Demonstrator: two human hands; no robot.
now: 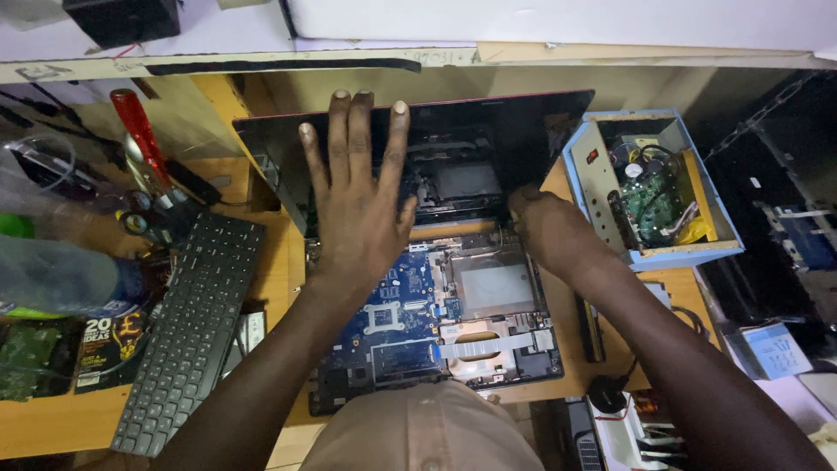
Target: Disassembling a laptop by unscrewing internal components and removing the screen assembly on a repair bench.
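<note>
An opened laptop lies on the wooden desk, its blue motherboard (397, 310) and metal frame bare. The dark screen lid (488, 131) stands tilted up behind it. My left hand (357, 187) is spread flat, fingers apart, pressing against the lid's inner face. My right hand (545, 227) is curled at the right hinge corner of the laptop base, its fingertips hidden, so whether it grips anything is unclear. A white ribbon cable (488, 347) crosses the lower part of the base.
A black keyboard (187, 327) lies to the left. A red-handled screwdriver (139, 131) stands at the back left among clutter. A light blue open box with a green circuit board (649, 187) sits at the right. A magazine (109, 344) lies at the left edge.
</note>
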